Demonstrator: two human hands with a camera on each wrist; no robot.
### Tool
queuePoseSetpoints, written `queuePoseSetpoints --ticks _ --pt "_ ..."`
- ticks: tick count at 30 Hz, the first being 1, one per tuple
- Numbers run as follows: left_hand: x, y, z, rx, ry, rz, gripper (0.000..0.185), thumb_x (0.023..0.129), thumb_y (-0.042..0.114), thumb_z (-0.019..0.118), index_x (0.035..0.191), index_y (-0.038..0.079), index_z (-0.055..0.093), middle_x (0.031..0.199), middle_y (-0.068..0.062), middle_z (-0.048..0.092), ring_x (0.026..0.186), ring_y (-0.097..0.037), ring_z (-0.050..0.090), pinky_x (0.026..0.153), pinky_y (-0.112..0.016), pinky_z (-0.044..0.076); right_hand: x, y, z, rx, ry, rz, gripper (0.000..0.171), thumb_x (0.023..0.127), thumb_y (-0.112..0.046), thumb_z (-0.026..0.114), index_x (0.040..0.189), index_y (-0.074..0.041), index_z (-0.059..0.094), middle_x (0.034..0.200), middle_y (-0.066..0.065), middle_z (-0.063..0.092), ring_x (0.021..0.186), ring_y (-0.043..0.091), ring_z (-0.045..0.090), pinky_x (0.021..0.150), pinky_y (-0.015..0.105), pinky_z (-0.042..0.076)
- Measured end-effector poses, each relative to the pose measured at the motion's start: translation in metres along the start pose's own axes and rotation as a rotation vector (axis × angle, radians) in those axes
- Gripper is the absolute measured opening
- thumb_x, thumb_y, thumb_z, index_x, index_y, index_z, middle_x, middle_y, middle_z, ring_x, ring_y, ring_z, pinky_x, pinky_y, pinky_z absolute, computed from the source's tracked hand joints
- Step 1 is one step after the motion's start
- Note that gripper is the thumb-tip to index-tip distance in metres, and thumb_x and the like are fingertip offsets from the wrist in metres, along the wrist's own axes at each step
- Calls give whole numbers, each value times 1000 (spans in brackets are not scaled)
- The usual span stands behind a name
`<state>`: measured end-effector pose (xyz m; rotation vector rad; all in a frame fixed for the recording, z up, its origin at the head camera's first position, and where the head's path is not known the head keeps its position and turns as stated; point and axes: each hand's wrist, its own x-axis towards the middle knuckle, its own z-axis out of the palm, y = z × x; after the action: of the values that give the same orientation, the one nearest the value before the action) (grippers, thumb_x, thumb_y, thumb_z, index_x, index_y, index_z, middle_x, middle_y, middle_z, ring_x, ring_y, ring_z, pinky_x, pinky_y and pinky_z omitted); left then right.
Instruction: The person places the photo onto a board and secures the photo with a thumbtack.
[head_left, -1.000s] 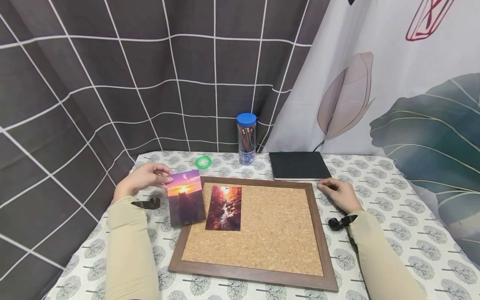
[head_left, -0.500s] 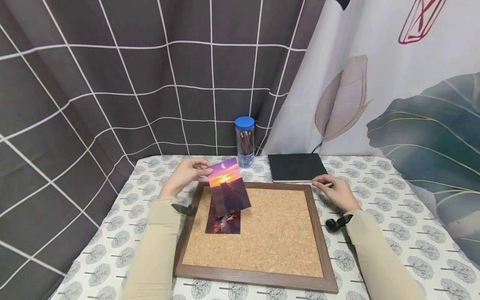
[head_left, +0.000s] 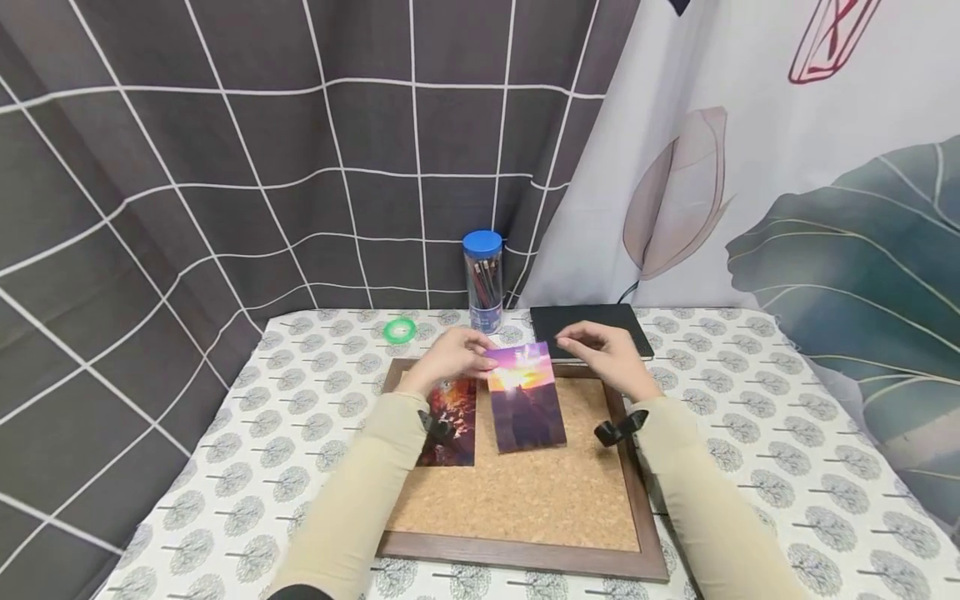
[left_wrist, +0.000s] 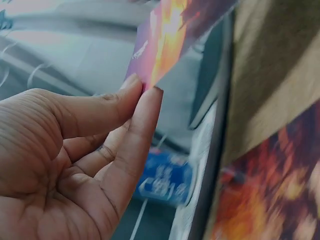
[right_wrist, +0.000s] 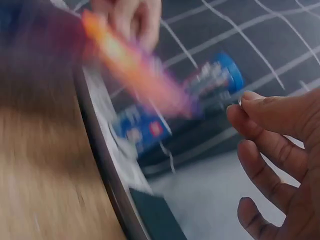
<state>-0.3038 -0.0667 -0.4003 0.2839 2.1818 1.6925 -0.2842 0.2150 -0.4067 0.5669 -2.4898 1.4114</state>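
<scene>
Left hand (head_left: 450, 360) pinches sunset photo (head_left: 527, 398); right hand (head_left: 609, 354) beside.

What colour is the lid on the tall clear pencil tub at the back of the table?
Blue. The lid of the clear pencil tub shows best in the head view.

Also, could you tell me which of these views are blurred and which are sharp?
Head view: sharp and evenly lit, the sunset photo crisp. Left wrist view: left hand sharp, background soft. Right wrist view: heavy motion blur smears the photo and pencil jar.
</scene>
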Motion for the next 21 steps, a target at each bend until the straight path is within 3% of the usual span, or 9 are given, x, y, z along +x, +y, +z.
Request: queuePoseSetpoints --ticks 5,9,12,14,21 --pt "8 -16 22 164 -6 46 24 78 2 76 101 1 69 83 -6 64 63 -12 67 66 -31 62 0 -4 35 183 -64 27 23 88 -29 70 104 -13 71 100 7 73 86 23 68 74 25 56" --pt "8 -23 30 408 -3 112 21 78 12 78 98 9 71 86 -5 70 67 -9 66 68 -23 58 -4 4 53 122 -42 -17 17 90 -22 69 103 -11 72 98 8 73 78 18 65 68 21 53" --pt "7 -22 33 522 3 143 20 79 15 77 98 11 72 88 -5 72 68 -9 67 69 -21 57 -2 17 56 47 11 -68 13 90 -25 69 99 -16 72 93 3 74 73 14 64 64 20 51" --pt "7 -23 34 549 23 149 20 79 15 77 98 12 72 88 -4 72 69 -8 66 69 -20 56 -1 26 57 25 15 -77 12 90 -29 69 97 -20 72 92 -1 73 72 12 63 63 20 50" --pt "0 -23 34 500 29 121 19 81 12 76 98 10 70 89 -7 69 60 -10 65 56 -22 57 -3 31 59 -51 -34 -135 7 90 -30 68 95 -27 71 87 -8 71 69 6 60 62 20 50"
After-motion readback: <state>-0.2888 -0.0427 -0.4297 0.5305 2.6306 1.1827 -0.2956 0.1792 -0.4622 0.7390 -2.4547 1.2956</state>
